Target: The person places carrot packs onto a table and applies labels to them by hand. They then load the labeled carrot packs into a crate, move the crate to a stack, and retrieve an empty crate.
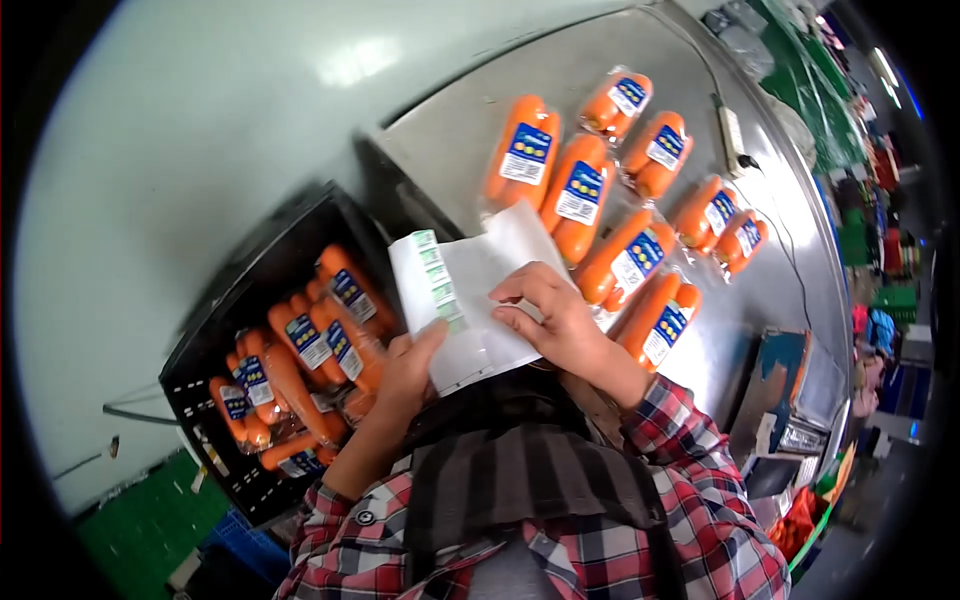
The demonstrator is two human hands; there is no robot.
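My left hand (408,368) is closed on the lower left edge of a white backing sheet (505,345), thumb on top. A column of small green-and-white stickers (433,268) runs down the sheet's left side. Over the right part of the sheet is my right hand (552,318), its fingers bent, with a small gap between thumb and index finger; I see nothing held there. Just beyond the sheet lie clear packs of carrots (578,205) with blue-and-white labels. Another carrot pack (630,262) is near my right hand.
On my left, a black crate (195,375) holds several carrot packs (300,340). More packs lie on the metal table (470,90). A power strip (732,140) with a cable is on its far right part, and a boxy device (785,390) stands at the near right.
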